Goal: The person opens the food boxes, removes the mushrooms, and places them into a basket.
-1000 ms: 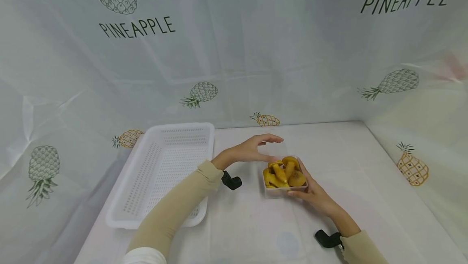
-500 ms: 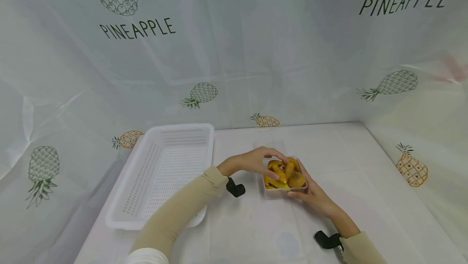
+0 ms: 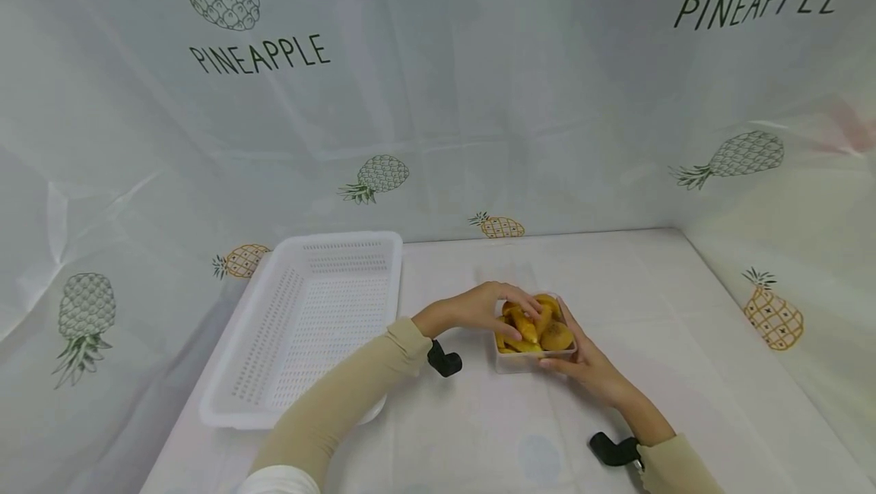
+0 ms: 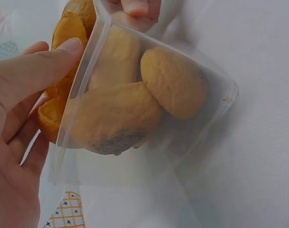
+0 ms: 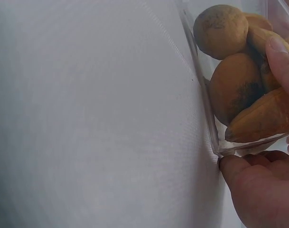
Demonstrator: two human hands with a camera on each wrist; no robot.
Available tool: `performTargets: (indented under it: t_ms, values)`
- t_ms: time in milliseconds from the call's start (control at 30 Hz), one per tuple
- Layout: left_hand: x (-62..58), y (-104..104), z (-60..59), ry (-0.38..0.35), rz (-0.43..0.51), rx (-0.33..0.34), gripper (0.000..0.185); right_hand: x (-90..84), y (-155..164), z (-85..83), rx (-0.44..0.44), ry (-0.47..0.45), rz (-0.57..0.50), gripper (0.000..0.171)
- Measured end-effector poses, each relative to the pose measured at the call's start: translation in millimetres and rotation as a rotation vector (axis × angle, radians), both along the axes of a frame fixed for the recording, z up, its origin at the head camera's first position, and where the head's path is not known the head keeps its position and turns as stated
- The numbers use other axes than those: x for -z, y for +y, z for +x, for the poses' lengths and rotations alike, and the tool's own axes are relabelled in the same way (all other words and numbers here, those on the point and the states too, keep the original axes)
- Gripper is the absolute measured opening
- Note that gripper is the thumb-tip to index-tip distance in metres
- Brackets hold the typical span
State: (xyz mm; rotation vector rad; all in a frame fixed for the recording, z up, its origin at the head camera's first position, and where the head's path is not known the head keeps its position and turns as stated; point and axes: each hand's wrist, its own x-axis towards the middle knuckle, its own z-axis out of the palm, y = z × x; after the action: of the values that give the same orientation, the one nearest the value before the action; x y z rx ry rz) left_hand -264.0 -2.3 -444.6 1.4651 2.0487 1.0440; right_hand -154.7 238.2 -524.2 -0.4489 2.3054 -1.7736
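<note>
Desk: where the pale cloth with faint printed patterns covers it, the desk (image 3: 479, 418) reaches back to the hanging backdrop, and everything named here stands on it.
Room: a whitish plastic curtain (image 3: 438, 99) printed with green and yellow pineapples and the word PINEAPPLE closes the back and both sides.
Basket: a white perforated rectangular plastic basket (image 3: 308, 319) stands on the left part of the desk, well apart from the tub.
Tub: a small clear rectangular plastic tub (image 3: 534, 357) sits near the middle of the desk, to the right of the basket and between the two hands; its walls are transparent, so the contents show through from the side in both wrist views.
Contents: wrinkled yellow-orange fruit pieces (image 3: 537, 327), some rounded and some long, fill the tub and rise above its rim; several carry dark brown blotches.
Left hand: the left hand (image 3: 479, 305), in a beige sleeve, reaches in from the basket side; its fingers (image 4: 44, 71) curl over the tub's near rim and lie on one long orange piece at the top.
Right hand: the right hand (image 3: 588, 368) holds the tub from the front right, the thumb (image 5: 282, 61) pressed against the clear wall and the other fingers wrapped low round the corner at the base.
Wrist straps: a black device (image 3: 445, 361) shows under the left wrist and another (image 3: 612, 448) under the right.
</note>
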Motion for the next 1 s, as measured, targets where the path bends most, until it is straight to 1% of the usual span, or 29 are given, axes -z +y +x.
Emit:
performTargets:
  t_ms: [233, 400, 633, 933, 1000]
  values:
    - [1.3, 0.3, 2.0, 0.057, 0.001, 0.013, 0.040, -0.4, 0.1, -0.7, 0.003, 0.010, 0.000, 0.103]
    - [4.2, 2.3, 4.8, 0.084, -0.018, 0.013, 0.033, 1.5, 0.1, -1.6, -0.013, 0.024, -0.018, 0.103]
    - [3.7, 2.0, 8.9, 0.065, 0.011, 0.008, 0.028, 2.4, -0.9, -0.8, -0.024, 0.035, -0.044, 0.104]
    - [3.9, 1.7, 10.2, 0.033, 0.043, -0.023, 0.026, 3.2, 0.7, -1.3, -0.020, 0.019, -0.049, 0.106]
    - [3.9, 1.8, 10.5, 0.025, 0.049, -0.029, 0.026, 3.1, 0.9, -1.6, -0.024, 0.029, -0.046, 0.105]
